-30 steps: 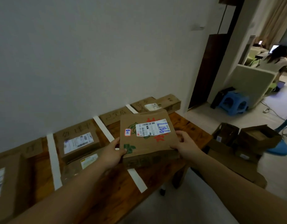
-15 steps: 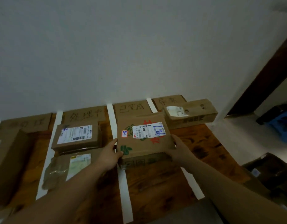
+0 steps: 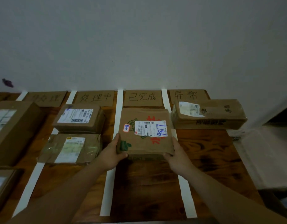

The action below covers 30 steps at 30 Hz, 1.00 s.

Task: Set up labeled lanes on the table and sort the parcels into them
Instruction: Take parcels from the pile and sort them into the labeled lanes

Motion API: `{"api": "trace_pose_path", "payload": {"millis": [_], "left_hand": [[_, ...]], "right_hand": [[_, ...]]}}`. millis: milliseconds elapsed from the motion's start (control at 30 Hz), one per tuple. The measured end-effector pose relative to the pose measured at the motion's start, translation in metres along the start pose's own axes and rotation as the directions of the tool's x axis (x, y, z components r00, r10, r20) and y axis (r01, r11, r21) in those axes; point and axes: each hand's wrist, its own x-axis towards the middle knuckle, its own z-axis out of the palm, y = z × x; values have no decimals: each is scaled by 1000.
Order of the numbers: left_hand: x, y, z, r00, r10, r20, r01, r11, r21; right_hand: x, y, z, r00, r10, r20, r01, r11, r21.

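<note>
Head view: the parcel [image 3: 145, 143] lies in the lane between two white tape strips [image 3: 118, 109], just in front of the cardboard sign [image 3: 142, 98] reading "已完成" — its shipping label [image 3: 150, 128] carries "9817" in blue pen. The left hand [image 3: 112, 153] and the right hand [image 3: 176, 155] grip its near corners, fingers [image 3: 116, 140] curled round the edges. A second sign [image 3: 95, 97] reads "处理中", a third sign [image 3: 186, 94] "异常". Whether the parcel touches the desk [image 3: 204, 151] cannot be told.
</note>
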Motion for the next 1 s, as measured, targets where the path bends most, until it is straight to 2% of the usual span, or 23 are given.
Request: {"api": "trace_pose_path", "payload": {"millis": [133, 300, 567, 733, 900, 1000], "left_hand": [[10, 11, -4, 999, 5, -43, -2, 998, 61], [-3, 31, -18, 983, 32, -180, -17, 996, 86], [-61, 15, -96, 941, 63, -332, -27, 993, 113], [-127, -44, -177, 890, 117, -441, -44, 984, 171], [-210, -141, -278, 821, 61, -568, 95, 966, 240], [-264, -203, -335, 790, -33, -613, 190, 963, 192]], "right_hand": [[22, -3, -2, 1000, 22, 3, -22, 999, -35], [26, -18, -8, 1000, -11, -15, 8, 985, -171], [20, -105, 11, 991, -132, 2, 126, 940, -316], [-11, -191, 85, 969, -239, 69, 247, 889, -387], [-52, -274, 207, 919, -349, 183, 394, 832, -391], [-74, -317, 283, 890, -369, 269, 443, 840, -313]]}}
